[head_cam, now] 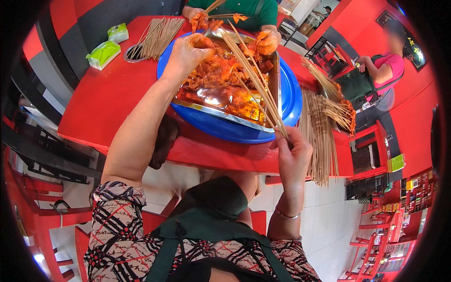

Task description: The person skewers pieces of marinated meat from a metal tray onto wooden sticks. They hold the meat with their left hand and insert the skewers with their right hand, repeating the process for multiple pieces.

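A steel tray [225,114] of red, oily marinated meat pieces [218,75] rests on a round blue plastic lid or tub [208,127] on the red table. Over the tray's upper left part, my left hand [190,53] pinches a piece of the red-sauced meat between thumb and fingers. My right hand [294,151] is closed on the lower ends of several thin wooden skewers [255,75] at the tray's near right corner. Their upper parts slant up and left across the tray. Whether meat is on their tips is hard to tell.
Across the red table [116,95], a co-worker in green holds skewers and meat. Bare skewers [162,37] lie far left, with more [317,141] at right beside a tray of loaded skewers [340,112]. Green tissue packs [104,54] sit at left. Another person stands at right.
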Motion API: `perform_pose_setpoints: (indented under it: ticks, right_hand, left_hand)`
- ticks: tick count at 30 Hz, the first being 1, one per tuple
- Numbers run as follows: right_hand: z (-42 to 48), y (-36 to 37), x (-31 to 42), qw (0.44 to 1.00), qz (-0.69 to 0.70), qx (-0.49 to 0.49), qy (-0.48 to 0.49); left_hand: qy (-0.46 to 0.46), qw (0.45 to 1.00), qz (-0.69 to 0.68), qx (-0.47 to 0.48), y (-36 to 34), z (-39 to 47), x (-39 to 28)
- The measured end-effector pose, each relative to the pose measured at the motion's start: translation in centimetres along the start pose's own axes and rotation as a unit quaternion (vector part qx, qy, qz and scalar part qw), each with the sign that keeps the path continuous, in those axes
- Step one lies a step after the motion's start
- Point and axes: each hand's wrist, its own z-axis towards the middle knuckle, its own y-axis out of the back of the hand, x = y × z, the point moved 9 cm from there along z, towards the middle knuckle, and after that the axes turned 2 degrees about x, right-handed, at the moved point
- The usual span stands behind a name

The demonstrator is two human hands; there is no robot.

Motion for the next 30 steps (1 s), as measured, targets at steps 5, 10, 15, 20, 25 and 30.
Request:
perform_pose_setpoints:
  ticks: [5, 10, 15, 20, 25, 30]
  right_hand:
    - [-0.4, -1.5, 1.0, 0.999, 0.005, -0.031, 0.02]
    - [0.3, -2.3, 0.4, 0.995, 0.098, -0.012, -0.016]
    - [0.4, -2.3, -0.7, 0.988, 0.149, 0.003, -0.043]
    - [0.4, -2.3, -0.9, 0.989, 0.144, 0.0, -0.04]
    - [0.5, -2.6, -0.9, 0.99, 0.139, -0.005, -0.037]
    - [0.6, -1.0, -1.2, 0.993, 0.113, -0.007, -0.021]
  left_hand:
    - [-0.028, 0.998, 0.04, -0.034, -0.9, -1.0, -1.3]
    - [0.012, 0.998, -0.041, -0.05, -0.4, -0.7, -1.4]
    - [0.143, 0.959, -0.241, 0.027, -2.9, -1.3, -0.1]
    - [0.168, 0.953, -0.248, 0.053, -4.4, -2.0, 0.1]
    - [0.137, 0.976, -0.152, 0.069, -3.9, -1.5, 0.6]
    - [0.03, 0.969, 0.238, 0.054, -0.4, 0.1, -0.6]
